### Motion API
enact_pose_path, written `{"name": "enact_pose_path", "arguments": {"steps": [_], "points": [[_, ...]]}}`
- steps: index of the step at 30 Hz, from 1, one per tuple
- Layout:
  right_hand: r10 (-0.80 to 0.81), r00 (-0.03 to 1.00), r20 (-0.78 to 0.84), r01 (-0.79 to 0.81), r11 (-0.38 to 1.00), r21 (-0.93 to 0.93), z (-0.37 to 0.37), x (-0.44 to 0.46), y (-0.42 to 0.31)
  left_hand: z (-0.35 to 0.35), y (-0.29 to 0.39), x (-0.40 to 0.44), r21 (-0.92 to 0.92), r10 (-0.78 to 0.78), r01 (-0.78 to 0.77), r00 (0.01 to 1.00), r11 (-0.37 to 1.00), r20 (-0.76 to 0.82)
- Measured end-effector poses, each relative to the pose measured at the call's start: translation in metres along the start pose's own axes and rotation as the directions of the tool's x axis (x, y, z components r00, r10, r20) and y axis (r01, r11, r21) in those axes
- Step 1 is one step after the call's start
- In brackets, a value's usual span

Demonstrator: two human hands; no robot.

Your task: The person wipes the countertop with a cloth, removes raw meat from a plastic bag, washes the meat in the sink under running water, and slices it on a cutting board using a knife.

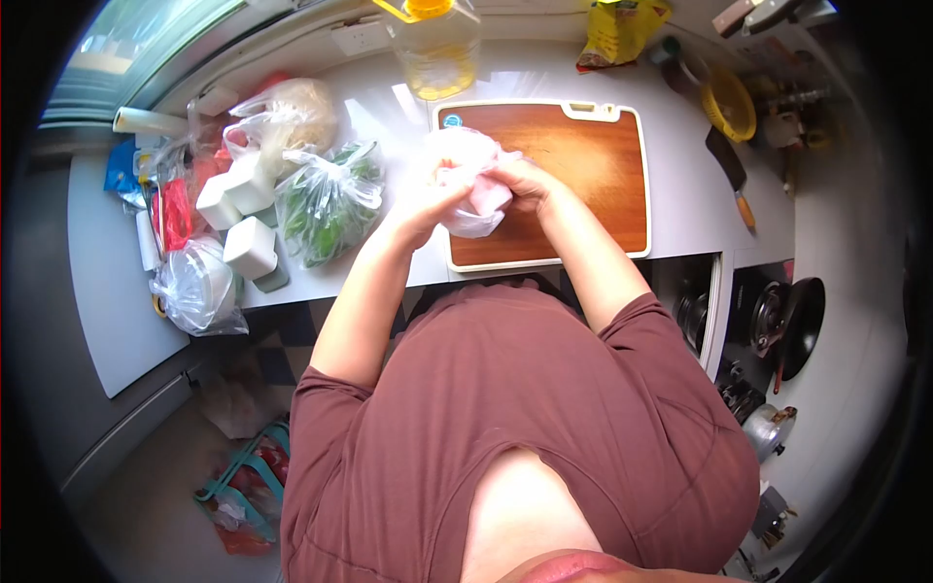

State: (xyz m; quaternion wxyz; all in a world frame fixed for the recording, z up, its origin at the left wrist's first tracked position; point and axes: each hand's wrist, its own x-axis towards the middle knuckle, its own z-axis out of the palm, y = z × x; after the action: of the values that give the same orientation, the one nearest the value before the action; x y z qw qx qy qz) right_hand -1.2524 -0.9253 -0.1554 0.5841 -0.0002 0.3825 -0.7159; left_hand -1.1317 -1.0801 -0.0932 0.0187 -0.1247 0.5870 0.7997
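Both hands hold a thin, whitish plastic bag (473,220) with something pink inside, above the left part of a brown cutting board (593,194) with a white rim. My left hand (431,199) grips the bag from the left, its fingers closed on the plastic. On the bag's right side, my right hand (526,185) has its fingers closed on the edge of the plastic. What the pink content is, I cannot make out. A clear bag of green leaves (328,204) lies on the counter to the left.
An oil jug (434,53) stands behind the board. White containers (251,247) and several plastic bags crowd the left counter. A knife (727,165) lies at the right near a yellow basket (731,105). A black pan (803,325) is at the far right.
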Motion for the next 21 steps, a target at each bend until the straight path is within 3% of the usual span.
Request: {"name": "enact_pose_path", "arguments": {"steps": [3, 4, 7, 8, 11, 13, 14, 17, 21], "points": [[0.003, 1.000, -0.004, -0.004, 0.995, -0.099, 0.010, -0.025, -0.024, -0.004, 0.011, 0.010, 0.413, -0.017, 0.131, 0.963, 0.901, -0.267], [-0.046, 0.998, 0.044, 0.049, 0.996, -0.071, 0.014, -0.033, -0.030, -0.011, 0.001, 0.017, 0.542, 0.190, 0.001, 0.936, 0.841, -0.296], [0.049, 0.991, 0.125, -0.034, 0.992, -0.120, -0.002, -0.047, -0.041, -0.028, -0.013, 0.035, 0.569, 0.178, 0.061, 0.918, 0.820, -0.356], [-0.016, 0.979, 0.203, 0.038, 0.994, -0.105, -0.002, -0.051, -0.041, -0.034, -0.019, 0.041, 0.610, 0.250, 0.050, 0.883, 0.791, -0.397], [0.107, 0.970, 0.220, -0.085, 0.991, -0.107, -0.016, -0.077, -0.053, -0.058, -0.024, 0.054, 0.555, 0.315, -0.017, 0.837, 0.832, -0.447], [0.069, 0.970, 0.232, -0.042, 0.992, -0.120, -0.027, -0.086, -0.052, -0.057, 0.005, 0.049, 0.423, 0.127, 0.164, 0.805, 0.891, -0.579], [0.065, 0.972, 0.228, -0.033, 0.989, -0.144, -0.030, -0.094, -0.055, -0.064, 0.010, 0.048, 0.328, 0.106, 0.116, 0.803, 0.937, -0.587], [-0.038, 0.986, 0.161, 0.063, 0.986, -0.154, -0.030, -0.111, -0.055, -0.083, 0.023, 0.051, 0.349, 0.175, 0.088, 0.736, 0.933, -0.654], [-0.149, 0.988, 0.027, 0.151, 0.985, -0.082, -0.023, -0.125, -0.039, -0.139, 0.022, 0.063, 0.251, 0.317, -0.197, 0.672, 0.948, -0.669]]}}
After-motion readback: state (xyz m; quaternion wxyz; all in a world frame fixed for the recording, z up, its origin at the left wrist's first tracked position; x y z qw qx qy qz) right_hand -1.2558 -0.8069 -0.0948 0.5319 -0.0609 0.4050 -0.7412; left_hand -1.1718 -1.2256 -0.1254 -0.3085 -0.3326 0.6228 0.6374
